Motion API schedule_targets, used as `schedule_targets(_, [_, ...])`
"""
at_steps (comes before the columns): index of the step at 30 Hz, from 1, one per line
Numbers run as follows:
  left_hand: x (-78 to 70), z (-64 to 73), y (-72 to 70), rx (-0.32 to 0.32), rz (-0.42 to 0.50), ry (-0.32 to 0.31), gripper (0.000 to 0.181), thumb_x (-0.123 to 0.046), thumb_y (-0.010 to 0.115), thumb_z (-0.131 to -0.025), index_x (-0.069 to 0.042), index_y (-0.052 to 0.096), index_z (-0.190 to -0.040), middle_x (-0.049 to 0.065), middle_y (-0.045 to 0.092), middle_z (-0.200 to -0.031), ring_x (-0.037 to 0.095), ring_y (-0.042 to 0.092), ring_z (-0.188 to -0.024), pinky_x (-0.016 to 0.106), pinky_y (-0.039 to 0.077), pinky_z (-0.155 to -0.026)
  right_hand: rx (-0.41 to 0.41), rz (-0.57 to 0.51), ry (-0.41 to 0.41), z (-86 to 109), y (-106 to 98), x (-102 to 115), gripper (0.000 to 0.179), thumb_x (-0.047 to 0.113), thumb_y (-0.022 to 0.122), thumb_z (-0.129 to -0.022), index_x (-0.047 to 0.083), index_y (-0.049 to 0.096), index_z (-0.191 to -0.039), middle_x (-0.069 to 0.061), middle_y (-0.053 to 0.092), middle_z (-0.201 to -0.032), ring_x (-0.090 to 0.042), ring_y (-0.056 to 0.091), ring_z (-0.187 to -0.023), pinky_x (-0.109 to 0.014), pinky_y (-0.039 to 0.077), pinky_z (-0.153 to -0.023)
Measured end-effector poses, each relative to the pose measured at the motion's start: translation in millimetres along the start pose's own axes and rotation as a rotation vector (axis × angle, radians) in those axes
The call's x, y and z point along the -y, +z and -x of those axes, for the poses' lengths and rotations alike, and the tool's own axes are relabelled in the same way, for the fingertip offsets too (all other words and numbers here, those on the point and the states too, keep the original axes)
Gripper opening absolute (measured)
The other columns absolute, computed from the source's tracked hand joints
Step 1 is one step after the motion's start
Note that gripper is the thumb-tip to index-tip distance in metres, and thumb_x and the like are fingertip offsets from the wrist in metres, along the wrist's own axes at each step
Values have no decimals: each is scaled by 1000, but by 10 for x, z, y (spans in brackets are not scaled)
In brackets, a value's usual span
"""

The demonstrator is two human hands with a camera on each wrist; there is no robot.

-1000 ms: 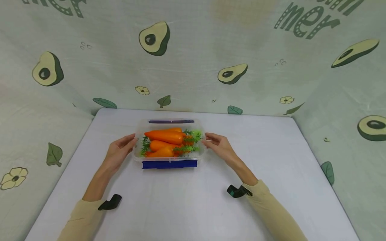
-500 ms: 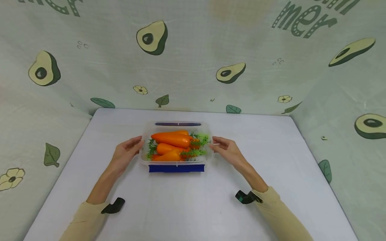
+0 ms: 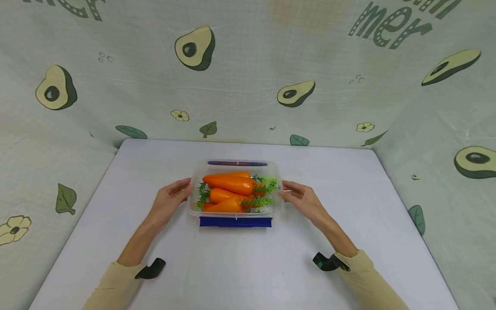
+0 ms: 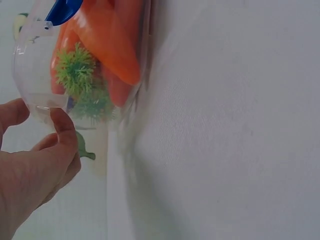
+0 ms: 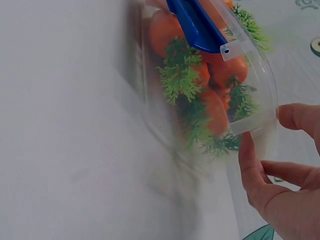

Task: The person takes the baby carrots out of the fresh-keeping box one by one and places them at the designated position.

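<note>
A clear plastic food container [image 3: 195, 211] with a blue clasp [image 3: 235, 222] along its near side sits on the white table, toward the back. Several orange carrots [image 3: 228, 184] with green leafy tops lie inside it. My left hand [image 3: 170, 199] pinches the rim at the left end between thumb and fingers. At the opposite end, my right hand [image 3: 308, 204] pinches the rim the same way. Both wrist views show fingertips right at the rim's corners, with the blue clasp [image 5: 197, 27] sticking out from the side.
The white table [image 3: 232, 267] stretches around the container on all sides. Behind it and at both sides hangs a pale cloth [image 3: 248, 56] printed with avocados and leaves. A black wrist camera [image 3: 151, 269] sits at each sleeve.
Both hands have moved the container to the right and a little nearer to me, keeping their grip on its ends. The carrots have stayed inside. The head view has shifted slightly.
</note>
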State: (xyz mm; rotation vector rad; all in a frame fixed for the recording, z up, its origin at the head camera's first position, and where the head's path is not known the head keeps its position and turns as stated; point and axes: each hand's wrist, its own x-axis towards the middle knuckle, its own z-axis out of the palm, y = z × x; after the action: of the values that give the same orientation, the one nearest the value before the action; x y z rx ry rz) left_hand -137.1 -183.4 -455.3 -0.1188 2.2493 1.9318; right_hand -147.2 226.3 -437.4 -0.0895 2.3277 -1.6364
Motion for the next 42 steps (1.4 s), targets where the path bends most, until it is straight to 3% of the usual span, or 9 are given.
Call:
schedule_targets(7, [-23,23,40,15,6,37,60,-30,63,-105,5,46,-150,25,54,-143,9,60,-110,13,51,-90,21,11,-16,15,-56,-31,64,31,68,-101,-1,46,-152,-21,52,-148,-40,62,-121,-53,47,-107])
schedule_targets(14, [-49,9,52,19,21,1,61,-33,62,-105,2,45,-152,24,53,-143,18,59,-116,14,51,-91,31,61,-32,4,-107,8,64,30,68,-101,0,46,-152,-21,53,-148,-36,62,-122,-51,47,-107])
schedule_targets(22, [-74,-115,77,26,30,-11,66,-41,60,-105,-2,42,-155,17,45,-156,32,51,-133,13,50,-93,-39,151,-156,-86,-116,142,57,21,69,-101,0,48,-149,-24,51,-146,-35,58,-123,-48,51,-104])
schedule_targets(29, [-91,-251,75,5,68,-11,64,-38,59,-105,0,43,-154,16,42,-158,31,51,-129,14,50,-93,-68,235,-295,-215,-47,337,51,18,72,-99,-1,55,-143,-22,57,-138,-36,60,-117,-51,50,-104])
schedule_targets(36, [-120,-369,52,20,127,-26,67,-40,59,-105,-2,40,-157,18,41,-158,33,49,-129,16,50,-94,23,281,-388,-337,116,515,50,14,73,-97,-3,56,-141,-21,57,-139,-41,57,-121,-51,51,-104])
schedule_targets(42, [-155,-445,55,37,122,-44,63,-38,59,-106,-5,42,-156,17,44,-155,28,49,-127,15,50,-92,119,362,-457,-431,288,613,48,15,71,-98,-2,58,-140,-23,57,-139,-45,57,-121,-54,50,-104])
